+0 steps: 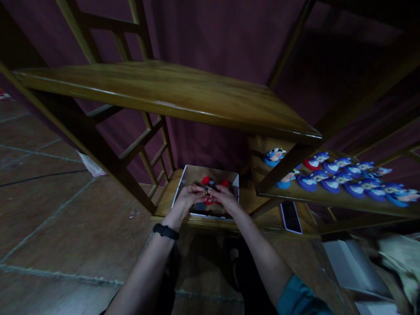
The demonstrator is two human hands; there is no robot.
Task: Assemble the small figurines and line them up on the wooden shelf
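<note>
Both my hands meet over an open cardboard box (184, 178) on the low wooden shelf. My left hand (190, 195) has its fingers pinched together at a small dark piece with a bit of yellow (206, 192). From the other side, my right hand (224, 197) closes its fingertips on the same small piece. What kind of piece it is, I cannot make out. Red round parts (205, 180) and a dark grey round piece (200, 206) lie in the box around my hands. My fingers hide part of the box's contents.
A wooden shelf board (164, 89) juts out above my hands. To the right, several small figurines on blue bases (334, 181) stand on another shelf (262, 186). A phone (291, 217) lies on the low shelf. A white box (354, 267) sits on the floor at right.
</note>
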